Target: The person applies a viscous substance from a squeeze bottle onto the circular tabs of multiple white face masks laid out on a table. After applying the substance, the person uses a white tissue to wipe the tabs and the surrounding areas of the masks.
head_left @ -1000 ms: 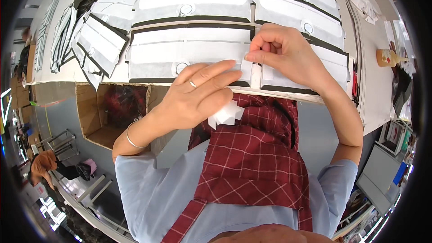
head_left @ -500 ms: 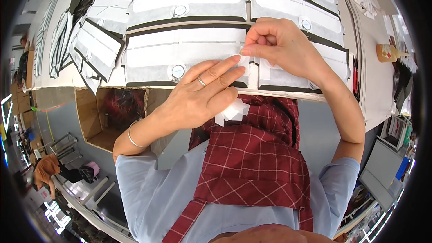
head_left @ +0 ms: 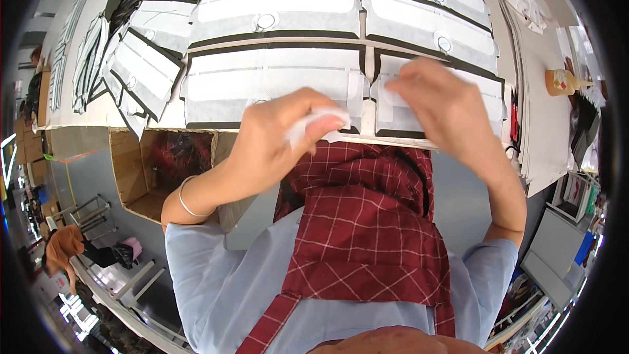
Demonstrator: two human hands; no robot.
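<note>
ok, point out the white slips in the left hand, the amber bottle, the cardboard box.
White slips (head_left: 298, 132): head view, exposed left part.
Amber bottle (head_left: 559, 83): head view, middle of its body.
Cardboard box (head_left: 131, 162): head view, left wall.

1 head-worn fisheye view, facing down, close above left hand (head_left: 270, 132), right hand (head_left: 447, 105), table (head_left: 173, 113).

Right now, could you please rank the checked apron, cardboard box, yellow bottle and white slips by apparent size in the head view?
Checked apron
Cardboard box
Unranked: white slips and yellow bottle look close; the left hand partly covers the slips.
</note>
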